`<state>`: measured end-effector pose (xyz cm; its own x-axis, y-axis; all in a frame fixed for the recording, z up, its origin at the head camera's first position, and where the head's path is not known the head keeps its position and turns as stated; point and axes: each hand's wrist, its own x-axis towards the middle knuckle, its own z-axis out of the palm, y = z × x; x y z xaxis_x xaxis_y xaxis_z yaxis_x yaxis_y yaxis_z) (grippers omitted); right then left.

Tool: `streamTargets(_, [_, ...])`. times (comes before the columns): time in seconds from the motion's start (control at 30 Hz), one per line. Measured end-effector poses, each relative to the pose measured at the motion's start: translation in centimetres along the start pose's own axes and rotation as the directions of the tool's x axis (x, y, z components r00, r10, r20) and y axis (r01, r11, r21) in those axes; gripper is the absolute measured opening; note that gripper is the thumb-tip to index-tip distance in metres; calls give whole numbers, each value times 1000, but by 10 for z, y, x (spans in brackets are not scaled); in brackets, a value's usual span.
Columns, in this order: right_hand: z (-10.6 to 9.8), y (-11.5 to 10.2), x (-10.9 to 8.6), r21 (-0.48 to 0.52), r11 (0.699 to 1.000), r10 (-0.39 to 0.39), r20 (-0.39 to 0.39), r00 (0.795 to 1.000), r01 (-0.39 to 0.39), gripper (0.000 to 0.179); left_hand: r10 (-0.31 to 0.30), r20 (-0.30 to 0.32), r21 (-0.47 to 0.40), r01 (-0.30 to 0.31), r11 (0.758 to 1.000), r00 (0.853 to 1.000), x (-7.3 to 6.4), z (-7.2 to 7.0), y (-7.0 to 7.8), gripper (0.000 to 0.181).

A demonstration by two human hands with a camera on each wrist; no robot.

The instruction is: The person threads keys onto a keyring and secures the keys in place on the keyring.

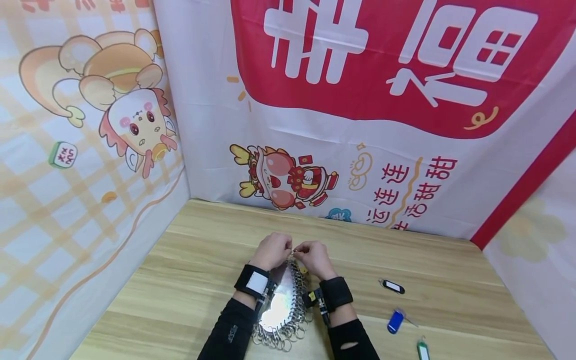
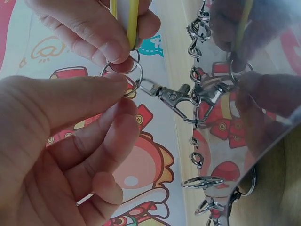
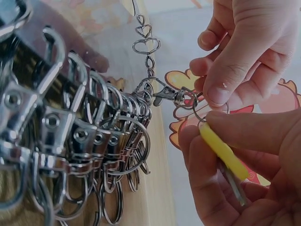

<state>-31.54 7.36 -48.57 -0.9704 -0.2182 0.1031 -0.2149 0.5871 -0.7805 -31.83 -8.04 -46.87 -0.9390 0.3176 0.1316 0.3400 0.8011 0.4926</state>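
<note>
My left hand [image 1: 272, 251] pinches a metal split ring [image 2: 141, 70] between thumb and fingertips. Opposite it, my right hand [image 1: 316, 258] holds a yellow key tag [image 3: 223, 151], its thumb tip at the same ring. A metal key-like piece [image 3: 233, 186] shows beneath the tag. From the ring runs a silver lobster clasp [image 2: 171, 100], hooked at its other end to a chain [image 2: 194, 75]. The chain follows the edge of a shiny, mirror-like sheet [image 1: 277, 300]. Many more clasps with rings [image 3: 54, 122] hang along that edge.
On the wooden table [image 1: 180, 280], to the right, lie a black key tag [image 1: 393, 286], a blue key tag [image 1: 395, 321] and a green key tag [image 1: 423, 350]. Printed cloth walls [image 1: 211, 150] stand behind and at both sides.
</note>
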Motion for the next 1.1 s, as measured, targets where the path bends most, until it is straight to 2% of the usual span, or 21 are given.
streamTargets(0.17, [0,-2,0,37,999,12,-6,1000,-11,9,17,-3,-11,-17,1000,1000,2,0,0,12])
streamTargets(0.43, [0,1,2,25,998,-63,-2,998,63,7,52,-9,-52,-52,997,999,2,-2,3,12])
streamTargets(0.53, [0,3,2,17,997,-72,-6,997,72,7,23,11,-53,-22,998,1000,1,-1,3,12])
streamTargets(0.7, [0,3,1,30,999,-22,-13,1000,22,8,-14,57,-26,16,1000,998,-1,-1,-1,16])
streamTargets(0.9, [0,4,1,40,999,-7,-29,1000,8,9,-3,56,-13,4,1000,998,0,-2,-4,13])
streamTargets(1.1, [0,2,2,50,998,-32,-36,999,34,9,4,56,-32,-2,999,998,0,-4,-1,14])
